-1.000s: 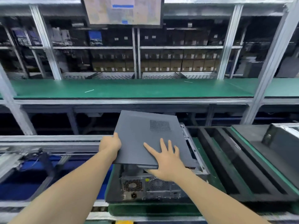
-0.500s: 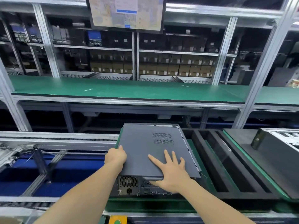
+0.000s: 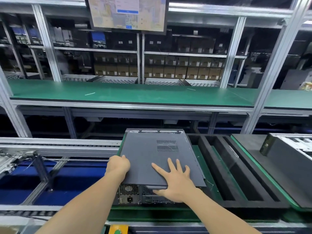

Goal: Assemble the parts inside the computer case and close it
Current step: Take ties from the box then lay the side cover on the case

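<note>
Leftmost, a roller conveyor (image 3: 59, 146) runs up to a green pallet (image 3: 152, 215). On the pallet the computer case (image 3: 133, 195) lies on its side, its rear face turned toward the viewer, showing the fan grille and power socket.

The left hand (image 3: 118, 165) grips the left edge of the dark grey side panel (image 3: 148, 162), its fingers curled round that edge. The panel lies flat on top of the case, with 2 vent patches near its far right corner. A thin strip of bare metal frame shows beyond its far edge.

The right hand (image 3: 177, 181) rests flat on the panel at its near edge. Its fingers are straight and spread and hold nothing, and the heel of the palm overhangs the rear face.

Just right of the case sits a black foam tray (image 3: 236, 174) with long slots. Further right lies a 2nd case (image 3: 290, 159), partly cut off by the picture's edge.

Behind it all, a green workbench (image 3: 135, 93) spans the full width. Above it are shelves of cardboard boxes (image 3: 168, 71) and 1 monitor (image 3: 126, 12).
</note>
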`<action>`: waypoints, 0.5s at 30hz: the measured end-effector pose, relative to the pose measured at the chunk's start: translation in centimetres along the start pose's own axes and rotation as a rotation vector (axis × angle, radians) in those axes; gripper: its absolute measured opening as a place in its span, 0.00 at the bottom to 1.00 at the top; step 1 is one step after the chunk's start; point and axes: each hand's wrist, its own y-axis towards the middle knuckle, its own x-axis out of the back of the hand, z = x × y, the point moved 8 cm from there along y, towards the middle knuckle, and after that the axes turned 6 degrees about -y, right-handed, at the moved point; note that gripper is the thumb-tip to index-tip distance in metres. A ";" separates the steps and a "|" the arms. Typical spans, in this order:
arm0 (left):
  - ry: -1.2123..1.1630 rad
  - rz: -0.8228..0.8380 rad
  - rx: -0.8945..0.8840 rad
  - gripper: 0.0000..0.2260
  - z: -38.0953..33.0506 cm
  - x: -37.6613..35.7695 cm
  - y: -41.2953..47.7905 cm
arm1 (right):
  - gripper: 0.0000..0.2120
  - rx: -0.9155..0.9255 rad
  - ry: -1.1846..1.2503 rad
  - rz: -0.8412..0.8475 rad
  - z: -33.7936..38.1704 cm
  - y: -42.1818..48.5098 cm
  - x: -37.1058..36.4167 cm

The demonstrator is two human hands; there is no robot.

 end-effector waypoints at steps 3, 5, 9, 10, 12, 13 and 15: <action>0.023 -0.008 -0.020 0.20 -0.2 0.4 -0.6 | 0.43 -0.002 -0.008 0.004 0.1 0.2 -0.1; 0.123 0.004 -0.083 0.18 -1.0 0.7 -1.1 | 0.44 -0.021 -0.013 0.008 0.2 0.3 -0.3; 0.330 0.012 -0.153 0.20 -2.0 1.2 -1.5 | 0.44 -0.042 -0.012 0.010 0.0 0.6 -0.4; 0.378 -0.002 -0.178 0.21 -2.1 1.2 -1.5 | 0.44 -0.038 -0.010 0.013 -0.1 0.7 -0.4; 0.418 -0.013 -0.225 0.22 -2.2 0.9 -1.3 | 0.44 -0.031 -0.009 0.019 -0.5 0.7 -0.3; 0.355 0.005 -0.235 0.23 -2.0 0.5 -1.0 | 0.44 -0.028 -0.007 0.021 -0.6 0.8 -0.3; 0.171 0.094 -0.255 0.22 -1.8 -0.6 -0.6 | 0.45 -0.025 -0.005 0.022 -0.7 0.8 -0.3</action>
